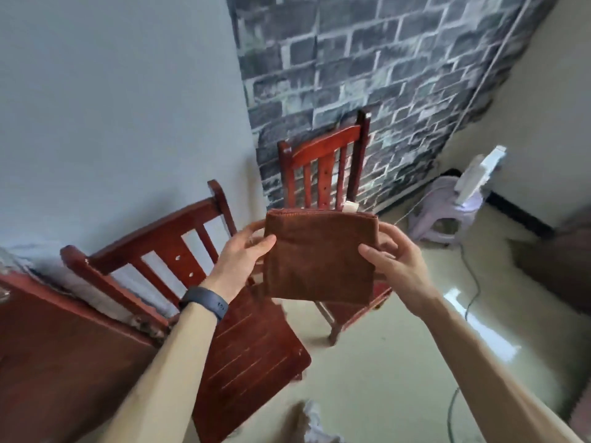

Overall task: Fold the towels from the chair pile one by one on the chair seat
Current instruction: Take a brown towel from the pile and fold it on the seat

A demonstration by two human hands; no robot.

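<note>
Pinched at its sides between left hand (pixel 240 254) and right hand (pixel 396 262), the folded brown towel (pixel 319 260) stands upright, nearly square.

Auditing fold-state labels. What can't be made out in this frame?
- Far chair seat: head view, hidden behind the towel; any pile there is unseen.
- Towel's back side and layer count: head view, it faces away.
- Fingers of left hand and right hand behind the towel: head view, hidden by it.
- White object at the bottom edge: head view, blurred and cut off.
</note>
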